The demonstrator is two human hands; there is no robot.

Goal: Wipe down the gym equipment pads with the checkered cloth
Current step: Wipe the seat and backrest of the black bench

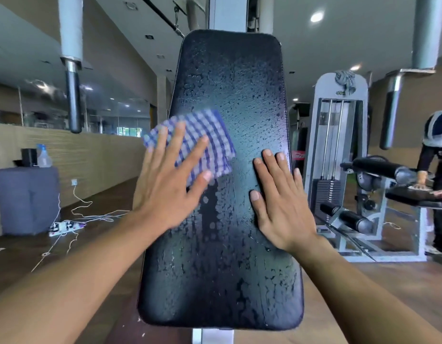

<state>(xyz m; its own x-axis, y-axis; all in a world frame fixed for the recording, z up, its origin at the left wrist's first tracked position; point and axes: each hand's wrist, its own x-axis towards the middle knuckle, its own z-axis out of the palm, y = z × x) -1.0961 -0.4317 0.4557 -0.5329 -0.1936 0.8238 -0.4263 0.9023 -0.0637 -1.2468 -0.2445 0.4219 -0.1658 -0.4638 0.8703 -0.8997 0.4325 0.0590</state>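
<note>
Far to the left a grey padded block (pixel 26 199) stands on the brown floor, with a clear plastic spray bottle (pixel 43 156) and a small black box (pixel 29 157) on top. White cords (pixel 91 216) lie curled on the floor beside it. Next comes the left hand (pixel 169 184), blurry, with its fingers spread out straight; it presses flat on the blue and white checkered cloth (pixel 205 142). The cloth lies on the left side of the long black padded bench back (pixel 230 83), about halfway up. The pad is wet and covered in little drops. The right hand (pixel 280 202) lies flat on the right side of the pad, fingers straight, holding nothing. Further right stands a grey weight machine (pixel 339 145) with black rollers. At the far right edge another person (pixel 436 155) leans over a black bench pad (pixel 411 196) with both hands on it.
</note>
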